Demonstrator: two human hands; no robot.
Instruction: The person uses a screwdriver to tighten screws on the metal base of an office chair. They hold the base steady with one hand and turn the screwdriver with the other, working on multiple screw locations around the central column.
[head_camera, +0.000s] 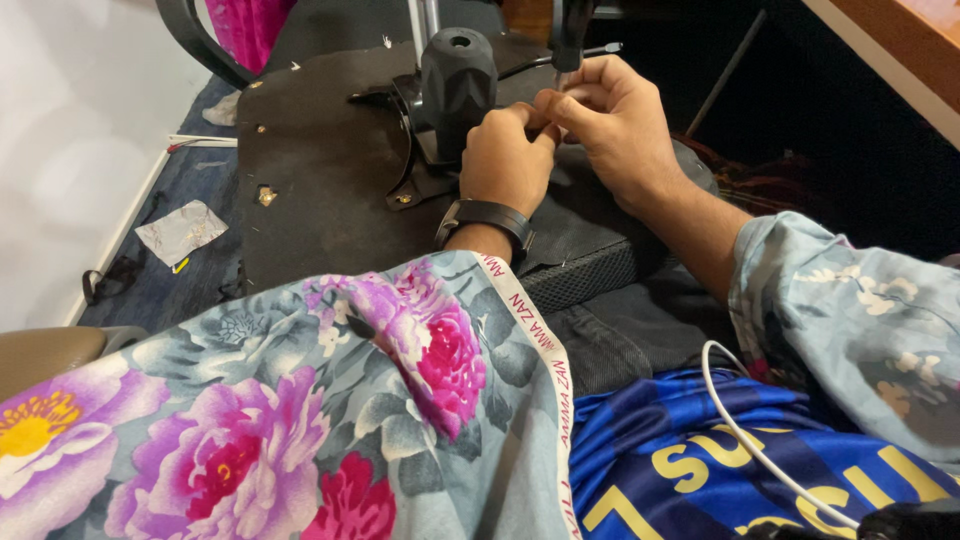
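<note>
Nearest, floral cloth (300, 400) drapes the lap beside a blue jersey (700, 460) crossed by a white cable (740, 430). Beyond it the left hand (503, 160), a black wristband (487, 216) at its wrist, and the right hand (612, 125) meet over the upturned chair seat (320, 170) — fingertips pinched together on something too small to make out. They work just right of the grey chair mechanism (458, 85) near the seat's far edge. Farther left, a crumpled wrapper (182, 230) lies on the blue floor (190, 290).

Crumpled silver wrapper (181, 231) on blue floor (160, 285), left.
</note>
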